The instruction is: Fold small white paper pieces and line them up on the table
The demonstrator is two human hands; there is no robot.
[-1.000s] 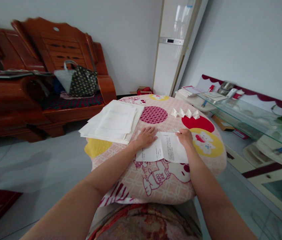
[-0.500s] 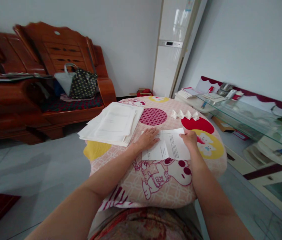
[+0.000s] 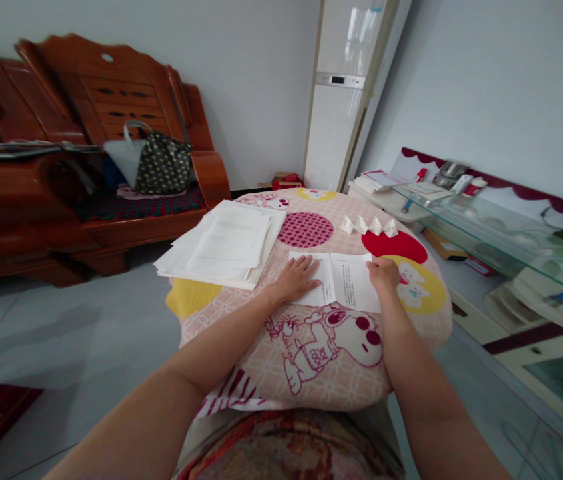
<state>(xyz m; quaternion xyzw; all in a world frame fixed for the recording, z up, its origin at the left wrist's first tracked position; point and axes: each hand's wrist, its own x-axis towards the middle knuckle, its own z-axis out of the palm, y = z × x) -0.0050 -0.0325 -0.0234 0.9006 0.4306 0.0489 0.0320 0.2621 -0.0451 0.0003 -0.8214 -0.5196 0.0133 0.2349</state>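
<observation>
A printed sheet of paper [image 3: 354, 285] lies on the round table in front of me, with an upright crease near its middle. My left hand [image 3: 297, 277] rests flat on its left part, fingers spread. At the upper right edge, my right hand [image 3: 384, 273] pinches the sheet between thumb and fingers. Beyond it stand several small folded white paper pieces [image 3: 368, 225] in a row. To the left of my left hand is a loose stack of paper sheets [image 3: 228, 241].
A patterned cloth [image 3: 321, 363] covers the table. On the right is a glass-topped stand [image 3: 491, 227] with various items. A wooden bench [image 3: 126, 107] holding bags [image 3: 164, 163] stands at the left, and a tall white air conditioner [image 3: 334, 127] at the back.
The sheet's left and right parts now lie more evenly spread, meeting at the crease, where a flap overlapped before. Its lower edge has moved away from me. Both hands keep nearly the same places.
</observation>
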